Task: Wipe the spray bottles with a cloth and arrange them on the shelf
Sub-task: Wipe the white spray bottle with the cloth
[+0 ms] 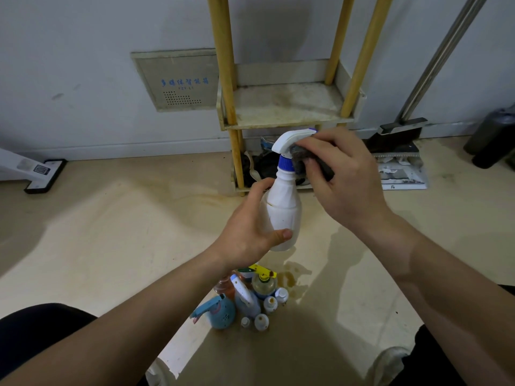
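Fingers (pixel 320 140) of the right hand (pixel 345 179) curl round a dark grey cloth (pixel 302 158) and press it against the blue collar and white trigger head of a spray bottle (pixel 284 201). The left hand (pixel 248 229) clasps the bottle's body, thumb across the front, holding it upright in the air before the stained tier of a yellow-posted shelf (pixel 287 107). The wipe appears to be at the neck, with the body below probably yet to be cleaned. A firm left grip low on the body would leave the cloth free to work round the collar and under the trigger, then downward, turning the bottle rather than the wrist. More bottles (pixel 250 299) stand clustered on the floor (pixel 111 218) below, just beside a brown spill (pixel 292 277)
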`<action>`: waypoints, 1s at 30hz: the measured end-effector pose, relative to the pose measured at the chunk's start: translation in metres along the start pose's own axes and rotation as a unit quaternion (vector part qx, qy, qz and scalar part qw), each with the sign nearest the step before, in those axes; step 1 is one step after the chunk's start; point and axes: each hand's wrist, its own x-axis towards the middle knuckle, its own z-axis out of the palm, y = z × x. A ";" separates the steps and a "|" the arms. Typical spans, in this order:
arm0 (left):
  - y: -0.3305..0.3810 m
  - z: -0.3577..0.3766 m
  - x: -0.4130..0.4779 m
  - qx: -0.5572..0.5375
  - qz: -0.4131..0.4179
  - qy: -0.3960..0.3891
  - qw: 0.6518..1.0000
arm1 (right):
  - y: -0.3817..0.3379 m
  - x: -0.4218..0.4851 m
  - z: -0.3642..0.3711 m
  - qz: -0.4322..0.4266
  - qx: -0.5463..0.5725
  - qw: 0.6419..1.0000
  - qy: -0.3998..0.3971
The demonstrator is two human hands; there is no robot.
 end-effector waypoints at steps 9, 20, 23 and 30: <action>-0.004 0.002 0.001 0.042 0.006 -0.010 0.999 | 0.009 0.008 -0.005 0.343 0.113 0.932 0.024; -0.012 0.002 0.004 0.087 0.007 -0.003 0.996 | 0.001 0.003 -0.001 0.145 0.033 0.989 -0.002; -0.012 0.004 0.003 0.082 0.006 -0.009 0.997 | 0.012 0.007 -0.001 0.271 0.046 0.961 0.015; -0.012 0.005 0.005 0.083 0.007 -0.007 0.997 | -0.007 -0.003 0.004 0.182 0.065 0.981 -0.003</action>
